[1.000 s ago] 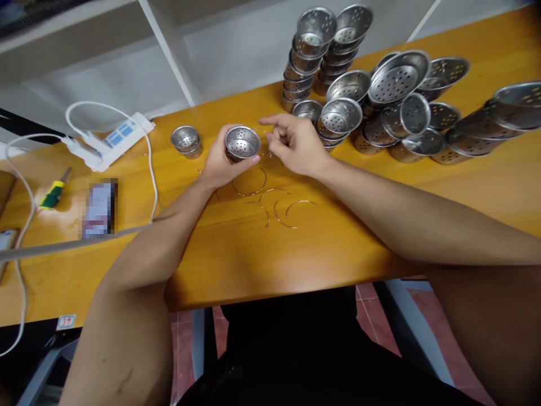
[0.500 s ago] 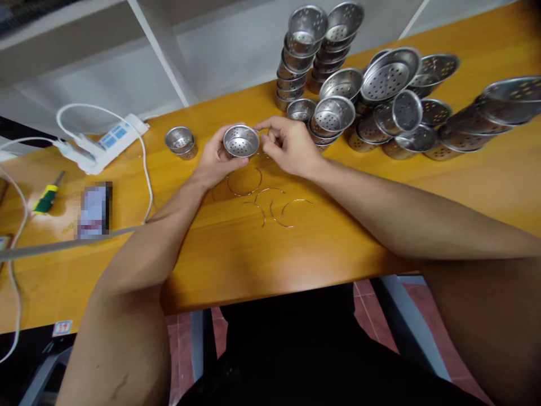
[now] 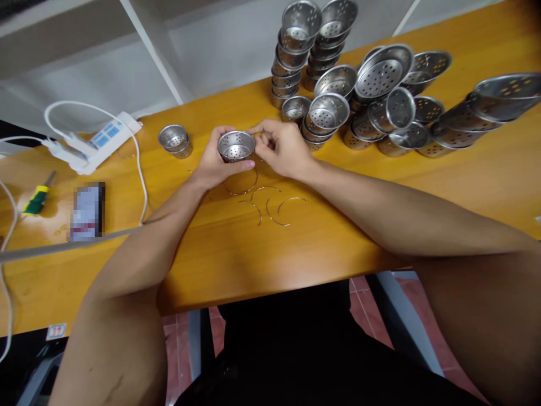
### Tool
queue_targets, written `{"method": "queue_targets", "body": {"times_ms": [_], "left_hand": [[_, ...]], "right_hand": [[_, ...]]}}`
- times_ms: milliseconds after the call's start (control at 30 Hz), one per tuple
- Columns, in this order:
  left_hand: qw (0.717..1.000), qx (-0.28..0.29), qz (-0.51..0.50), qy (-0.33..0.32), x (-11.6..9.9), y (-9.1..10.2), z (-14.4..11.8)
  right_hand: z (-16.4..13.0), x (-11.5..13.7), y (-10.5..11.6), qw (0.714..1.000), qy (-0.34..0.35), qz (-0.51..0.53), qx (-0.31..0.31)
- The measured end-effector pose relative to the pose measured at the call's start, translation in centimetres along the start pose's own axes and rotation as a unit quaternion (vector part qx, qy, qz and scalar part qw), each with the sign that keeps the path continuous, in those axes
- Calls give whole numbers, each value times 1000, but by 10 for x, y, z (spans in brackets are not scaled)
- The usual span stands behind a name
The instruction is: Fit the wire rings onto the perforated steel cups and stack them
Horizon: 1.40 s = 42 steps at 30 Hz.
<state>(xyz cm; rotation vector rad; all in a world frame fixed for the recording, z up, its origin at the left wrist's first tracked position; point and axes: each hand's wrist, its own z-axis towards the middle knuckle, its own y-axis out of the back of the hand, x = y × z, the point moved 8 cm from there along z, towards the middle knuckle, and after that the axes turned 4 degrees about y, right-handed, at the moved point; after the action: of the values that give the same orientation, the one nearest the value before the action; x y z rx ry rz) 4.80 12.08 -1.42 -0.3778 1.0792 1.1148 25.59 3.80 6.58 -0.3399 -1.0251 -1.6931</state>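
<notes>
A small perforated metal cup (image 3: 236, 147) is gripped in my left hand (image 3: 214, 160), its mouth facing up and tilted a little toward me. Fingers of that hand wrap the cup's left side, with the thumb along the front. At the cup's right rim, my right hand (image 3: 284, 148) is closed in a pinch, one finger reaching to the rim. Whatever sits between those fingertips is too small to make out. Below the hands lie several thin curved wires (image 3: 291, 199) on the wooden table (image 3: 253, 254).
Stacks of perforated metal cups (image 3: 327, 113) crowd the back right. Two nested cups (image 3: 175, 141) stand left of my hands. Farther left are a white power strip (image 3: 107, 141) with cables, a green-and-yellow screwdriver (image 3: 37, 198) and a blurred-out phone-like object (image 3: 87, 211).
The whole view has shifted slightly, moving things left. The held cup has tilted a little, and my right hand has stayed at its rim. The wires lie as before.
</notes>
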Motion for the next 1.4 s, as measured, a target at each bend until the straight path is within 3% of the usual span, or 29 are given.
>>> {"method": "queue_targets", "body": {"times_ms": [100, 233, 400, 667, 1000, 1200, 1400], "left_hand": [[999, -37, 29, -4, 8, 13, 5], [999, -24, 40, 11, 8, 18, 8], [999, 8, 32, 24, -1, 8, 4], [997, 73, 28, -21, -13, -16, -1], [996, 47, 70, 13, -14, -19, -2], [998, 54, 34, -26, -10, -19, -3], [998, 44, 34, 24, -10, -20, -5]], "right_hand": [[1, -1, 2, 1000, 5, -1, -12], [3, -2, 5, 1000, 4, 4, -21], [4, 2, 5, 1000, -9, -3, -2], [3, 8, 7, 998, -26, -60, 21], [2, 9, 5, 997, -30, -63, 15], [2, 5, 3, 999, -35, -23, 15], [3, 6, 3, 999, -34, -26, 18]]}}
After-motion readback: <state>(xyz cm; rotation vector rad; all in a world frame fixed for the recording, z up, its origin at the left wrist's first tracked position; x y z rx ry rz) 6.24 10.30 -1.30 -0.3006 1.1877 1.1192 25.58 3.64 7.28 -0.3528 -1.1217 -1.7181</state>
